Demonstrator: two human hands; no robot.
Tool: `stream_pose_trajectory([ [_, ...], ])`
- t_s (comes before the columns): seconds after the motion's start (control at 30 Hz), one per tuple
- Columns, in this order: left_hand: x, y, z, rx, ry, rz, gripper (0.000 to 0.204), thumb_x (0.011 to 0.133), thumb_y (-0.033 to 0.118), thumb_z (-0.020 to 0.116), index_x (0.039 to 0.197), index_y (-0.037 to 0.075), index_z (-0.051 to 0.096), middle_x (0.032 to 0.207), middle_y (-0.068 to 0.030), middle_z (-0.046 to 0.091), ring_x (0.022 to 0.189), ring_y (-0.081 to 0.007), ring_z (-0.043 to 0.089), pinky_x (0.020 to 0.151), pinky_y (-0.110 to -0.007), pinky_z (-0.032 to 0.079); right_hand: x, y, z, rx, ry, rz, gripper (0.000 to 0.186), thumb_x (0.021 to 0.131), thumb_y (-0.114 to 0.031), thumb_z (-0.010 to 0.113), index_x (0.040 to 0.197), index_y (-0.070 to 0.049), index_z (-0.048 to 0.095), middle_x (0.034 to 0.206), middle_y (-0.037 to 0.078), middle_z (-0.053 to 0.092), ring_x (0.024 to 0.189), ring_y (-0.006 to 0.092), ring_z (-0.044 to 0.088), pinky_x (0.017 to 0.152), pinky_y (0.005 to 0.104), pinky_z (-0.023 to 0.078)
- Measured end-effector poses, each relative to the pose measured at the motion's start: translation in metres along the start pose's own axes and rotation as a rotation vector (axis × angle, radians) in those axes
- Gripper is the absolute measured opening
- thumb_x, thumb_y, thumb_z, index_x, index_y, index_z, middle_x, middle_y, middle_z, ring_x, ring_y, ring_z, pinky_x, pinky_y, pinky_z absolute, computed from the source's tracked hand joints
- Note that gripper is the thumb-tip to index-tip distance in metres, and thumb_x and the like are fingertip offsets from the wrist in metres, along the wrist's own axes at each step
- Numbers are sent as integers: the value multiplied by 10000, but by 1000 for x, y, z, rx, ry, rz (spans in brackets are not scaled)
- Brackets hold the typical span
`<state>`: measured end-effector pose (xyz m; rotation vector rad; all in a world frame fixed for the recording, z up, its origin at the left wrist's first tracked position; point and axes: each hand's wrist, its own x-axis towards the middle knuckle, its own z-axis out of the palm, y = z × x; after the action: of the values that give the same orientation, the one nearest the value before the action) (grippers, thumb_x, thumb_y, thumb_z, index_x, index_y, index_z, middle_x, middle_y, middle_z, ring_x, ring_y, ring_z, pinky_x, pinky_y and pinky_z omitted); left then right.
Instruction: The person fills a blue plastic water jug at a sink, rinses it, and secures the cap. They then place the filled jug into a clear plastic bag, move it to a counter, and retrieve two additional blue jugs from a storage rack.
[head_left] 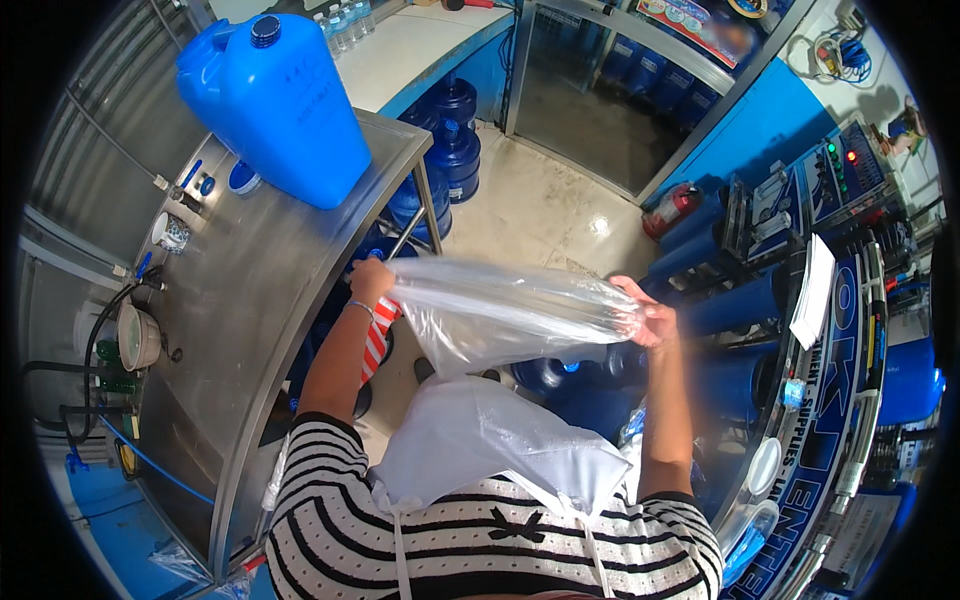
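Observation:
A clear plastic bag (pixel 500 305) is stretched sideways between my hands in front of my apron. My left hand (pixel 371 281) is closed round its left end, beside the steel table's edge. A red-and-white striped piece (pixel 377 342) hangs just below that hand; whether my fingers hold it too, I cannot tell. My right hand (pixel 648 316) grips the bag's right end, where the film is bunched over the fingers. A large blue jerrycan (pixel 290 110) with a dark cap stands on the steel table (pixel 255 260) to the left.
Blue water jugs (pixel 456 160) stand under the counter, and others (pixel 545 372) lie near my legs. A cup (pixel 171 232) and a bowl (pixel 138 337) sit along the table's back. A fire extinguisher (pixel 674 208) stands by the glass door (pixel 590 110); filter equipment (pixel 815 180) lines the right.

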<state>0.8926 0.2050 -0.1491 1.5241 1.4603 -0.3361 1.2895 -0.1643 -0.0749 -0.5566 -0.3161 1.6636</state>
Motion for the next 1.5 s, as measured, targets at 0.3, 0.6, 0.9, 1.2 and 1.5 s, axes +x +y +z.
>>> stream_pose_trajectory([
  [0.3, -31, 32, 2, -1231, -1128, 702, 728, 741, -13, 515, 1449, 22, 348, 1274, -199, 531, 1077, -280, 591, 924, -407, 467, 50, 46, -118, -1740, 1043, 583, 520, 905, -286, 608, 1336, -17, 495, 1126, 242, 646, 1041, 317, 648, 874, 404, 521],
  [0.6, 9, -15, 19, 676, 39, 630, 361, 820, 50, 521, 1131, 156, 672, 1216, -246, 527, 991, -401, 598, 872, -419, 492, 31, 13, -23, -115, -163, 86, 433, 813, 65, 549, 1244, 25, 541, 1021, 201, 648, 912, 319, 670, 781, 379, 559],
  [0.9, -68, 77, 19, 710, 643, 349, 616, 678, 75, 701, 1276, 167, 584, 1388, -274, 293, 1159, -497, 398, 976, -663, 324, 85, 9, 4, -2116, 517, 157, 283, 787, -127, 655, 1042, -4, 663, 1156, 297, 556, 875, 370, 669, 816, 416, 529],
  [1.2, -63, 11, 70, 139, 80, 734, 578, 689, -83, 558, 1241, 75, 615, 1217, -254, 542, 1098, -396, 555, 982, -474, 417, 103, 58, -73, -2131, 820, 659, 630, 837, -433, 659, 1264, 11, 525, 1378, 396, 350, 1103, 444, 577, 979, 431, 465],
  [1.5, -112, -29, -43, -794, -417, 621, 359, 801, 158, 655, 1131, 23, 617, 1190, -118, 600, 874, -205, 625, 832, -307, 483, 184, 21, -37, -1967, 284, 771, 864, 787, -682, 614, 1362, -48, 498, 1255, 195, 603, 1097, 322, 615, 917, 392, 489],
])
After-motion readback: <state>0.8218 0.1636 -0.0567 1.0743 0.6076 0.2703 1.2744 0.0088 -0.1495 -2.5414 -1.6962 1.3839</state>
